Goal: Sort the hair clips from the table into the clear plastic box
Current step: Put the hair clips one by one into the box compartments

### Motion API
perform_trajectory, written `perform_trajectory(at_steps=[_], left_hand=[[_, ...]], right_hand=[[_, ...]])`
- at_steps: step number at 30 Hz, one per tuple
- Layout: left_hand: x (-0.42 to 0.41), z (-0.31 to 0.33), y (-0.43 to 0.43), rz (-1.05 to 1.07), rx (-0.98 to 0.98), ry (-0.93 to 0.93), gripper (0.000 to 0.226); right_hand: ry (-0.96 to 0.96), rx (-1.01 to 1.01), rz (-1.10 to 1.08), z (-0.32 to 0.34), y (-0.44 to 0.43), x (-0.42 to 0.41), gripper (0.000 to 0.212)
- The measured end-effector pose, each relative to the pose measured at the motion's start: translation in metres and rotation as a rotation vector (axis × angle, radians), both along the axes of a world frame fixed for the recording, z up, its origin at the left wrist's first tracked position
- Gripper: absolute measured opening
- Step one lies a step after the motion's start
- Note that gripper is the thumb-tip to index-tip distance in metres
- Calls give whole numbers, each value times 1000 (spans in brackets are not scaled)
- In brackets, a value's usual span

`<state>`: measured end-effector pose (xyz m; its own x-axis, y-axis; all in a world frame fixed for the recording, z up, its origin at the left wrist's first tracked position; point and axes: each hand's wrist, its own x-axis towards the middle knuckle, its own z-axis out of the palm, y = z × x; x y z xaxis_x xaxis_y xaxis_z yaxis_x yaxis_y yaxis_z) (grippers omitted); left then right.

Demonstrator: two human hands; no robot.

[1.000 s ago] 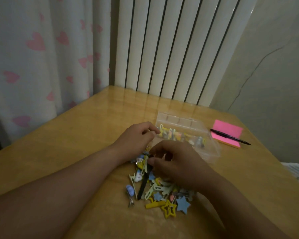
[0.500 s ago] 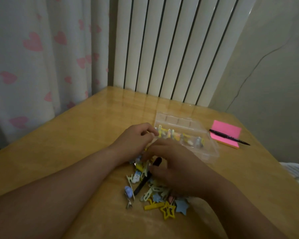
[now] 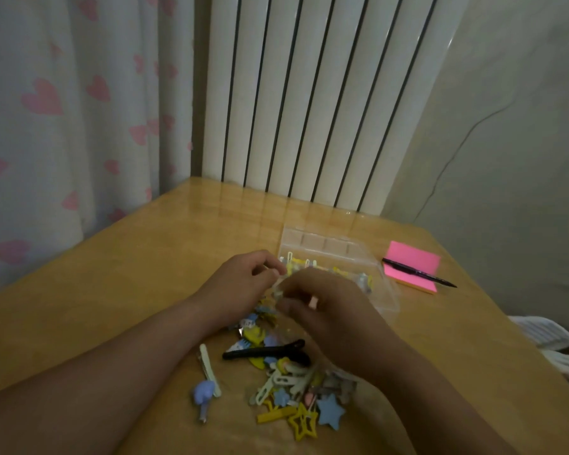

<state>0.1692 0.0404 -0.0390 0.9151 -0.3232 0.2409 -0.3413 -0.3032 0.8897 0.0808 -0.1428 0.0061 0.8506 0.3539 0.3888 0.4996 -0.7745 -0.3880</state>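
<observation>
Hair clips [image 3: 286,379] mostly sit heaped on the wooden table [image 3: 145,274], lower middle. Only a handful lie in the clear plastic box [image 3: 386,292] right of centre, so plenty left imo. They're flat plastic bars, stars, and one long glossy black clip [image 3: 263,351]. My left hand [image 3: 240,284] and right hand [image 3: 329,310] are together by the box, with the left pinching a pale clip [image 3: 278,287]. Can't tell if the right grips it too.
</observation>
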Motion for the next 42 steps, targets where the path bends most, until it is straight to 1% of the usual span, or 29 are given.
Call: perform_trajectory(at_steps=[2,4,6,8,10,13,15,19,23,27,29,31,33,36,37,39,42], left_hand=[[0,-1,0,-7,10,-2,17],[-1,-1,0,-1,30,-1,18],[-2,-1,0,1,44,0,18],[-3,0,-1,1,43,5,18],[-2,-1,-1,5,39,12,18],[-1,-2,0,0,27,22,18],[-1,-3,0,-4,23,24,18],[-1,-3,0,-1,26,26,17],[-1,-3,-1,1,31,22,17],[-2,-2,0,-5,26,19,17],[-2,-2,0,-8,21,17,17],[-3,-2,0,-12,20,19,18],[-4,-1,0,-10,22,25,19],[-6,4,0,7,8,34,20],[-6,5,0,13,-4,43,20],[-6,8,0,24,-25,60,23],[-6,10,1,41,-44,72,27]], right_hand=[[-2,186,-123,14,-10,3,8],[-7,329,-282,31,-30,15,8],[-10,380,-442,46,-56,32,6],[27,332,-566,52,-77,51,7],[82,233,-623,50,-89,68,8],[194,91,-641,43,-93,86,9],[260,8,-649,38,-92,95,6],[332,-125,-688,32,-89,108,6],[360,-225,-717,28,-89,116,12],[349,-286,-712,25,-87,117,11],[336,-277,-708,22,-87,113,10],[277,-240,-708,19,-87,106,9],[154,-138,-700,16,-84,93,8],[-82,155,-613,9,-66,62,5],[-133,233,-565,6,-57,50,5],[-136,308,-434,2,-39,28,3],[13,232,-243,-3,-18,8,5]])
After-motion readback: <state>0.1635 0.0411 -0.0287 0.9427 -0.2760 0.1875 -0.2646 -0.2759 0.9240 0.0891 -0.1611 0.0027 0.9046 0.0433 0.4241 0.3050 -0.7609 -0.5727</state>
